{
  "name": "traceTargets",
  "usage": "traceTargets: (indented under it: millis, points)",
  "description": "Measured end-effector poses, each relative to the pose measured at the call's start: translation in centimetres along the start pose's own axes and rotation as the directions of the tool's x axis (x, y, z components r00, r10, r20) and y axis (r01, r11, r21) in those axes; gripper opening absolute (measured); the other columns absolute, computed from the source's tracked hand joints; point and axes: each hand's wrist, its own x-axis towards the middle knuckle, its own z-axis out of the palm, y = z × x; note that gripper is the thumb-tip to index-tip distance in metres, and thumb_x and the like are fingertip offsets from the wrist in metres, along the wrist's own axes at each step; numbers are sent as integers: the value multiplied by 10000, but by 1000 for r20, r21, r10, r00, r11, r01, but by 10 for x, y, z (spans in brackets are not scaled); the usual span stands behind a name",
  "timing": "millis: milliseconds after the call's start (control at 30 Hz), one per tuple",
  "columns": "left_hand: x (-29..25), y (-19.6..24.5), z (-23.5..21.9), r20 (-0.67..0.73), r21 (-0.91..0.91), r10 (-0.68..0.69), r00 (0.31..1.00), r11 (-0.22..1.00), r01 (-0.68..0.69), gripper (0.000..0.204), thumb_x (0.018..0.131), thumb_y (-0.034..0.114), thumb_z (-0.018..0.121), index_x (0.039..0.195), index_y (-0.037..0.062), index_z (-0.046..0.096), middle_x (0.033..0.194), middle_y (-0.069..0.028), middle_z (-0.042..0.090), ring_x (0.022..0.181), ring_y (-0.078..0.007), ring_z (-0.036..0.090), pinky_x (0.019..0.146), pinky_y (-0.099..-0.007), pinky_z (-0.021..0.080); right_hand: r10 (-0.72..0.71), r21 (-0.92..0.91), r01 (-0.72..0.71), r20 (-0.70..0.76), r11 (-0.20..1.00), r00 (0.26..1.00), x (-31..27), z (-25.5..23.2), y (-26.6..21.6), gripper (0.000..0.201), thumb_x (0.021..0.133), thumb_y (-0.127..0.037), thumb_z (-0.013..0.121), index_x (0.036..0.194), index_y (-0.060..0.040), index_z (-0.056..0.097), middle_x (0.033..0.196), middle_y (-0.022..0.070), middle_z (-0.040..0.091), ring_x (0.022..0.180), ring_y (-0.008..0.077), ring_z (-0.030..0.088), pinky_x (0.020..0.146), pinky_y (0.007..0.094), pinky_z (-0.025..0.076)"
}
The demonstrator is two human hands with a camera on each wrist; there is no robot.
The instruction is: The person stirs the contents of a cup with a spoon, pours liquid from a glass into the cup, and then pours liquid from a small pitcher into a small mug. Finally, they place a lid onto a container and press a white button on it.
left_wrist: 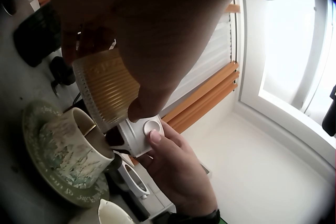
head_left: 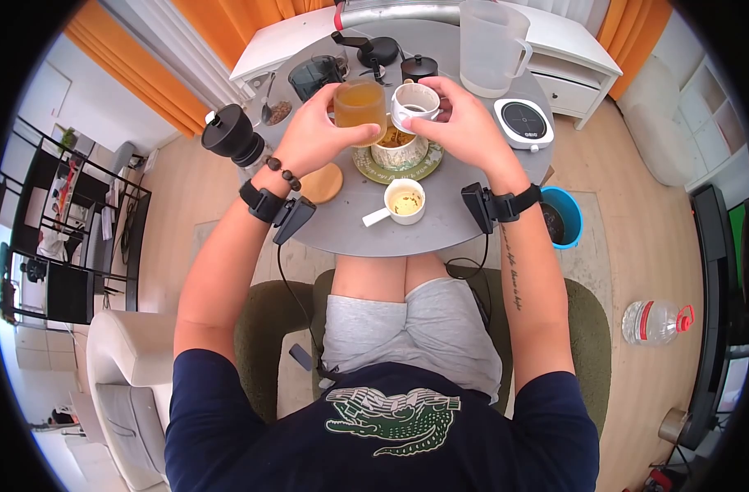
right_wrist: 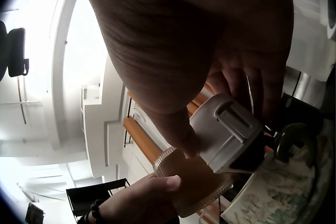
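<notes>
In the head view my left hand (head_left: 313,131) holds a ribbed glass (head_left: 359,107) of amber liquid, thumb across its side. My right hand (head_left: 466,121) grips a small white cup (head_left: 409,92) with a dark inside, close beside the glass. The left wrist view shows a round raised part on the white cup (left_wrist: 137,134) under the right thumb. Both vessels are raised over a patterned cup (head_left: 400,157) with brownish contents, standing on a green saucer (head_left: 370,170). Nearer me stands a white handled cup (head_left: 410,215) of pale yellow liquid with small bits in it.
A wooden disc (head_left: 323,184) lies left of the saucer. A black-topped grinder (head_left: 233,135) stands at the left edge, a white scale (head_left: 523,123) at the right. Behind are a translucent pitcher (head_left: 485,49) and dark containers. A blue bucket (head_left: 564,215) stands on the floor.
</notes>
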Motion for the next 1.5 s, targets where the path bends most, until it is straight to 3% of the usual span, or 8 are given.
traceTargets:
  millis: [300, 367, 567, 867, 1000, 1067, 1200, 1500]
  points:
    - [0, -2, 1, 2, -13, 4, 1000, 1000, -4, 819, 840, 418, 962, 1469, -9, 656, 1360, -135, 791, 1225, -230, 755, 1088, -372, 569, -8, -30, 8, 4, 1000, 1000, -3, 1, -2, 752, 900, -388, 921, 1495, -5, 667, 1150, 122, 804, 936, 182, 736, 864, 357, 611]
    - [0, 0, -1, 48, 32, -6, 999, 999, 4, 824, 907, 387, 955, 1547, -4, 613, 1446, -147, 752, 1289, -240, 742, 1150, -395, 567, 5, -58, -4, 8, 998, 1000, -2, 1, -2, 756, 895, -388, 919, 1498, -9, 667, 1141, 125, 803, 922, 187, 731, 852, 357, 607]
    - [0, 1, -1, 54, 40, -7, 998, 999, 5, 822, 905, 389, 960, 1543, 0, 616, 1441, -147, 753, 1289, -238, 739, 1153, -395, 565, -3, -79, 4, 4, 997, 1000, -4, -1, -8, 748, 891, -379, 916, 1492, -9, 670, 1153, 130, 806, 926, 199, 738, 858, 364, 609]
    - [0, -4, 0, 54, 70, -22, 998, 997, 18, 849, 900, 391, 963, 1560, -3, 603, 1431, -144, 751, 1263, -241, 749, 1123, -391, 585, -3, -1, 3, -10, 1000, 1000, -5, 1, -3, 755, 890, -385, 918, 1492, -3, 668, 1177, 135, 810, 952, 198, 755, 880, 366, 616]
    - [-1, -5, 2, 57, 59, -26, 998, 998, 22, 857, 901, 391, 960, 1568, -5, 597, 1437, -146, 749, 1259, -239, 750, 1113, -390, 591, -23, -57, 23, -8, 998, 1000, -2, 3, 4, 770, 889, -399, 920, 1498, -4, 665, 1165, 133, 810, 940, 197, 748, 875, 367, 615]
    - [-2, -7, 4, 19, -1, -17, 1000, 1000, 17, 866, 828, 438, 967, 1487, -22, 645, 1348, -145, 783, 1216, -233, 748, 1077, -370, 574, -23, -33, 23, -9, 999, 1000, -1, 3, 5, 779, 886, -409, 921, 1499, -3, 665, 1151, 132, 810, 931, 196, 742, 872, 368, 614]
    - [-3, -9, 3, 27, -3, -28, 999, 1000, 28, 869, 831, 437, 966, 1494, -21, 641, 1358, -144, 782, 1218, -228, 749, 1077, -370, 574, -14, -31, 14, -10, 999, 1000, -3, 2, 4, 774, 890, -404, 922, 1501, -4, 664, 1157, 133, 812, 946, 196, 748, 877, 368, 615]
    - [-9, -9, -4, 71, 19, -53, 996, 998, 52, 829, 914, 392, 942, 1567, 7, 604, 1426, -140, 752, 1277, -242, 746, 1120, -395, 588, -30, 5, 30, -20, 1000, 999, -3, 5, 9, 785, 891, -411, 928, 1506, -3, 661, 1203, 141, 812, 983, 202, 759, 913, 365, 618]
